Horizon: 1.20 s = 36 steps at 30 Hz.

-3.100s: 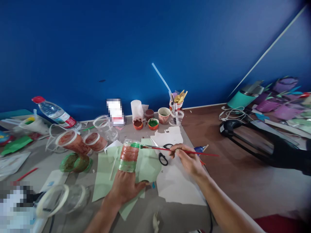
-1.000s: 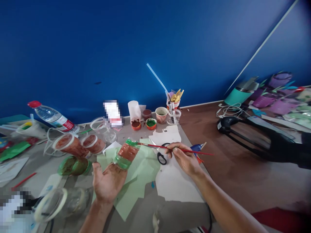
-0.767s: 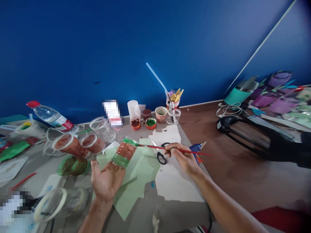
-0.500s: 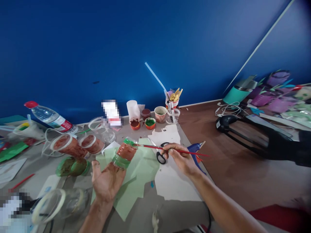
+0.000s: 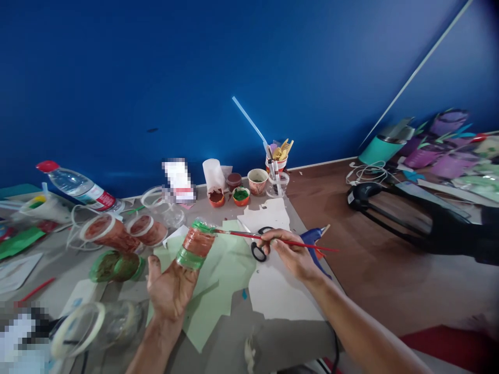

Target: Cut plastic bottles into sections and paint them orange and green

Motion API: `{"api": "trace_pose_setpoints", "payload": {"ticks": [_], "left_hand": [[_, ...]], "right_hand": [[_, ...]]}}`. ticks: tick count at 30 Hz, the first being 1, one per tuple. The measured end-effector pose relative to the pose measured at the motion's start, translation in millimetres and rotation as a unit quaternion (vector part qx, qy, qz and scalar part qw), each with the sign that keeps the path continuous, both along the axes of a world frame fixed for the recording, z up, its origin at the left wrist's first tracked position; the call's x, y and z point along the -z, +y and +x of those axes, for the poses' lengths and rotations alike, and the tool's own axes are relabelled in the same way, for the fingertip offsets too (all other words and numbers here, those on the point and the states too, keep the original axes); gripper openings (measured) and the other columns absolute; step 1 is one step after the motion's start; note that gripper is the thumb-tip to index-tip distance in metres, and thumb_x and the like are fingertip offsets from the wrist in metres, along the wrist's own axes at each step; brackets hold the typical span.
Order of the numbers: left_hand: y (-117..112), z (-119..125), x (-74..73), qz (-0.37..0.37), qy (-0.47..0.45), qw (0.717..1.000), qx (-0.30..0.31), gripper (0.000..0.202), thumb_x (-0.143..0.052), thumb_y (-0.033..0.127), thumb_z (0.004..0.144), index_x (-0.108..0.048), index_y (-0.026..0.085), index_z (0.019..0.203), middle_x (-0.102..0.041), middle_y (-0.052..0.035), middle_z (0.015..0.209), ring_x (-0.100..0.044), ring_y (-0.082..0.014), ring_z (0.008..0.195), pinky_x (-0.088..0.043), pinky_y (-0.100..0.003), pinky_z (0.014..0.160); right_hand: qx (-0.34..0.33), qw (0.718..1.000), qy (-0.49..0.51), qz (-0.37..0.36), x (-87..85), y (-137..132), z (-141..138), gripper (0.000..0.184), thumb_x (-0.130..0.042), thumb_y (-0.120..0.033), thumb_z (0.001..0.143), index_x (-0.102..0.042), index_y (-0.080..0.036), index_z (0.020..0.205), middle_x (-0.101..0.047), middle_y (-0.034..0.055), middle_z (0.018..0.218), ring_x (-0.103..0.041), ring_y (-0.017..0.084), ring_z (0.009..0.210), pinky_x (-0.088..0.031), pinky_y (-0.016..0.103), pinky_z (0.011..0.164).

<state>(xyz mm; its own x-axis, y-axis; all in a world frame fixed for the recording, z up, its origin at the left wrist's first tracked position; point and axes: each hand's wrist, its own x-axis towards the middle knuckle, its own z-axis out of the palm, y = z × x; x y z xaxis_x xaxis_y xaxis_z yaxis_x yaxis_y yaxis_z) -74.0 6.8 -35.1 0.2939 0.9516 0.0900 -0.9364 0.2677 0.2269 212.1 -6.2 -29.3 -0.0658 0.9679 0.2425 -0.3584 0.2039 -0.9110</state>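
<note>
My left hand (image 5: 172, 288) holds up a small plastic cup (image 5: 198, 243), painted red-brown in the middle with green bands at both ends. The thumb stands apart from the cup; the other fingers are hidden by it, perhaps inside it. A thin red paintbrush (image 5: 286, 241) is pinched in my right hand (image 5: 290, 254), with its tip at the cup's upper green band. Below the cup lie green paper sheets (image 5: 208, 306). Beside the right hand are black-handled scissors (image 5: 259, 251) on torn white paper (image 5: 276, 296).
Paint pots, one brown (image 5: 215, 197) and one green (image 5: 240, 196), stand near the blue wall. To the left are red-brown painted cups (image 5: 109, 232), a tilted water bottle (image 5: 83, 189) and a clear container (image 5: 89, 330). A blue glue gun (image 5: 312, 239) lies at right, near a black frame (image 5: 405, 221).
The painted cup has shifted slightly left and up and turned a little in my left hand. The brush stays at its upper band; my right hand has barely moved.
</note>
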Motion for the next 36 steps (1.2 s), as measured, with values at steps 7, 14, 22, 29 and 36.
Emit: {"api": "trace_pose_setpoints", "payload": {"ticks": [7,14,22,29,36], "left_hand": [[2,-9,6.1,-0.014,-0.024,0.999,0.034,0.063,-0.028,0.058,0.094,-0.049,0.016,0.135,-0.064,-0.0205,0.124,-0.061,-0.0327,0.115,-0.053,-0.049,0.091],[1,-9,8.1,-0.063,0.024,0.998,-0.001,0.061,-0.028,0.055,0.095,-0.044,0.016,0.139,-0.068,-0.0212,0.116,-0.067,-0.0337,0.104,-0.057,-0.048,0.082],[2,-11,10.3,-0.049,0.019,0.999,0.004,0.061,-0.030,0.056,0.094,-0.048,0.014,0.135,-0.068,-0.0218,0.116,-0.068,-0.0333,0.103,-0.058,-0.046,0.081],[1,-5,9.4,-0.043,0.039,0.998,-0.008,0.060,-0.030,0.053,0.095,-0.052,0.010,0.130,-0.069,-0.0235,0.111,-0.068,-0.0336,0.101,-0.058,-0.045,0.080],[0,-3,10.2,-0.037,0.011,0.999,0.018,0.059,-0.027,0.053,0.096,-0.044,0.016,0.138,-0.068,-0.0204,0.118,-0.066,-0.0317,0.108,-0.056,-0.046,0.086]], "right_hand": [[0.023,1.000,-0.011,-0.006,1.8,1,7,0.018,-0.066,-0.036,0.084,-0.073,-0.021,0.090,-0.071,0.0062,0.082,-0.060,0.016,0.067,-0.049,0.031,0.064],[-0.012,0.999,0.040,-0.013,-2.4,-1,0,0.021,-0.065,-0.039,0.084,-0.072,-0.021,0.090,-0.071,0.0061,0.080,-0.059,0.016,0.064,-0.048,0.033,0.062],[0.016,0.997,0.048,-0.057,1.6,3,3,0.018,-0.069,-0.035,0.081,-0.074,-0.019,0.088,-0.071,0.0051,0.075,-0.059,0.014,0.063,-0.048,0.030,0.062],[-0.013,0.986,0.139,-0.092,-5.0,4,-8,0.021,-0.072,-0.040,0.078,-0.074,-0.020,0.085,-0.070,0.0051,0.067,-0.062,0.015,0.062,-0.045,0.025,0.052],[-0.013,0.974,0.165,-0.154,-1.1,7,-14,0.024,-0.075,-0.041,0.075,-0.074,-0.018,0.081,-0.072,0.0059,0.067,-0.062,0.014,0.057,-0.045,0.025,0.049]]}}
